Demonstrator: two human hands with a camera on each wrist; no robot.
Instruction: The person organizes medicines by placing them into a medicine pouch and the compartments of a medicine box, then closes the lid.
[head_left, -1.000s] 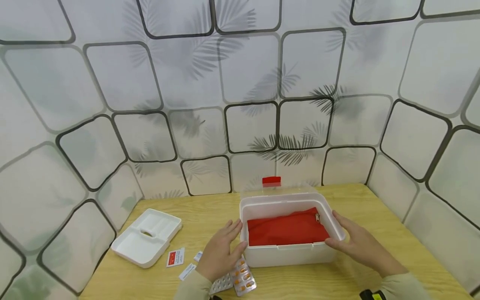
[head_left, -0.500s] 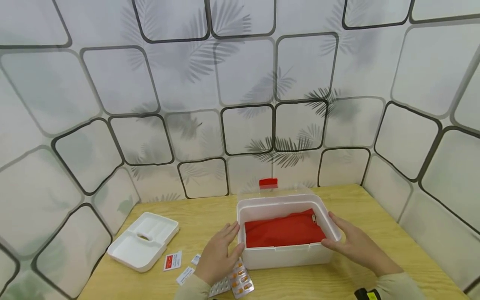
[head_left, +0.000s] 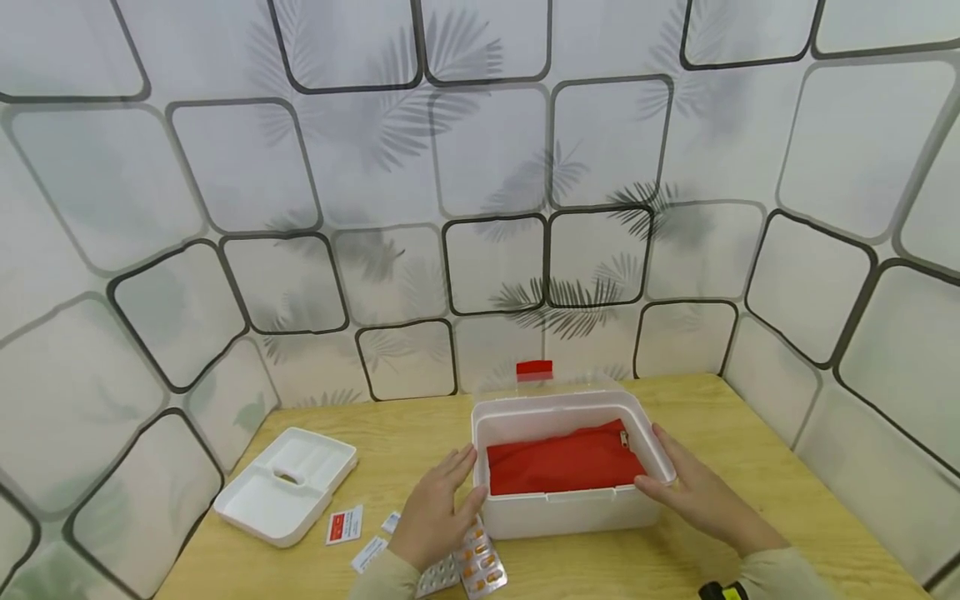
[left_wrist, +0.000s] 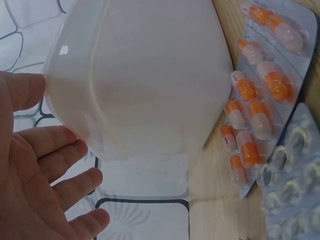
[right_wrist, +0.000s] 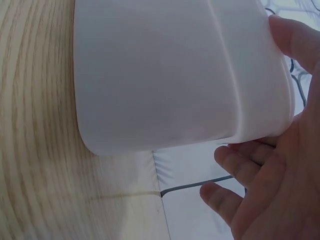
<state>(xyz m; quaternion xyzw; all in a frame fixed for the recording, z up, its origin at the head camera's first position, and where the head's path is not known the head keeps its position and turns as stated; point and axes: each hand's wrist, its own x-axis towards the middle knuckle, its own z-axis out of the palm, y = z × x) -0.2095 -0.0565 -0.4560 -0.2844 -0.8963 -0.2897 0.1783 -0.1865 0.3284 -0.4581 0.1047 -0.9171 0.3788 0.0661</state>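
Note:
A white plastic storage box [head_left: 570, 513] stands on the table with its clear lid raised at the back. Inside lies a red zippered pouch [head_left: 562, 460]. My left hand [head_left: 437, 510] rests at the box's left end, thumb at the front corner and fingers along the side. In the left wrist view its thumb and nearest fingertips touch the rim, while the other fingers are held loosely away. My right hand [head_left: 705, 496] lies against the right end, thumb on the front rim and fingers extended along the side. The right wrist view shows the box's smooth end wall [right_wrist: 160, 75].
A white compartment tray [head_left: 281, 492] with a handle slot lies at the left. Small printed packets [head_left: 345, 525] are near it. Blister packs of orange capsules [head_left: 480, 562] and of round tablets [left_wrist: 295, 185] lie by the box's front left corner. Patterned curtains [head_left: 495, 267] enclose the table.
My right hand and the right end of the box have shifted slightly left. My left hand keeps its place at the left end. The head view has tilted a little.

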